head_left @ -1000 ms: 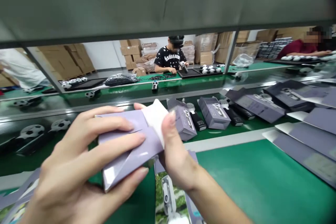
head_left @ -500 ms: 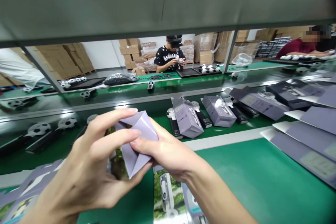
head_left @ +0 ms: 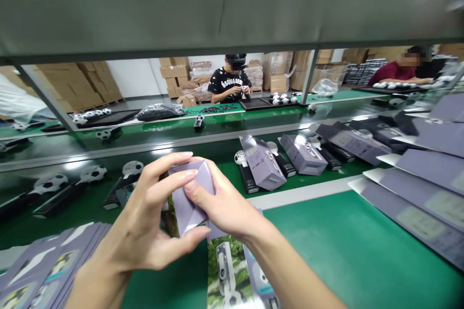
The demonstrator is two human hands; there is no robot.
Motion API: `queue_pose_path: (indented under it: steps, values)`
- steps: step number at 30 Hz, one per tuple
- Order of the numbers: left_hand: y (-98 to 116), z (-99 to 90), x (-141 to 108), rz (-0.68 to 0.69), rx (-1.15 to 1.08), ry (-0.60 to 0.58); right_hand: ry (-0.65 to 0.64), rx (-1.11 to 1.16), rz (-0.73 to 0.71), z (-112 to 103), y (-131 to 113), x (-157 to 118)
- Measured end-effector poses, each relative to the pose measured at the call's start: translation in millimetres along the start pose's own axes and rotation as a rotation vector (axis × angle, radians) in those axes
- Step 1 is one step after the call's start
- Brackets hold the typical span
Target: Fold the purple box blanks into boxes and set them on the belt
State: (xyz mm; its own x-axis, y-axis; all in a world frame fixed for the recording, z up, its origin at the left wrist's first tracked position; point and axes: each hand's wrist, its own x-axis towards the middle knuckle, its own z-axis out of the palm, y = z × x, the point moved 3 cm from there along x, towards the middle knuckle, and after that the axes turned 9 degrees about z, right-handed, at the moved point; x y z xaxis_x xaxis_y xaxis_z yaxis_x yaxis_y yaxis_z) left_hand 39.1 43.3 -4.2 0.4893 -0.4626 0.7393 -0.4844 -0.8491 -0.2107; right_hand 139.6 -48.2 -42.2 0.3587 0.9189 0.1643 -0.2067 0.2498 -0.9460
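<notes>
Gripping a small, glossy lavender cardboard box [head_left: 184, 210] above the green worktop [head_left: 326, 241], with fingers of the left hand [head_left: 143, 224] curled around its sides and thumb of the right hand [head_left: 226, 203] against the folded end; best to press evenly, without denting.

"What does the carton [head_left: 183, 208] look like?"
"Pale lavender at the end, with a green-and-brown printed side showing on its left."
"Is that end closed?"
"Its flaps are folded inward along slanting creases; fingers hide whether they're fully tucked."
"And its pose?"
"Tilted, flapped end towards us, held between left hand [head_left: 143, 224] and right hand [head_left: 228, 205]."
</notes>
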Motion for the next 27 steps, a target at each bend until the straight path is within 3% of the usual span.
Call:
queue_pose_path:
  steps: [3,6,12,14,17,20,24,27]
  values:
    - [-3.5,5.3,-2.1,-0.014,0.055,-0.019,0.114,-0.259,-0.027,-11.4,-1.3,4.8]
    - [-8.4,11.9,-5.9,-0.118,0.138,-0.073,0.347,-0.62,-0.006,-39.3,-0.2,7.4]
    - [-18.0,32.7,-25.4,-0.366,0.018,-0.443,0.778,-1.084,0.421,-119.1,10.7,-9.9]
    - [-19.3,39.1,-30.7,-0.448,-0.035,-0.566,0.868,-1.167,0.545,-140.1,12.3,-19.4]
    - [-19.4,45.9,-33.3,-0.577,-0.094,-0.698,0.91,-1.225,0.652,-160.7,15.6,-27.9]
    - [-17.5,50.3,-33.0,-0.69,-0.135,-0.803,0.924,-1.285,0.64,-168.8,17.0,-26.2]
    - [-12.0,58.4,-38.1,-0.827,-0.191,-0.978,0.937,-1.375,0.6,-162.9,8.1,-22.6]
    - [-7.7,69.7,-47.9,-0.928,-0.166,-1.102,0.813,-1.41,0.672,-146.1,2.8,-27.3]
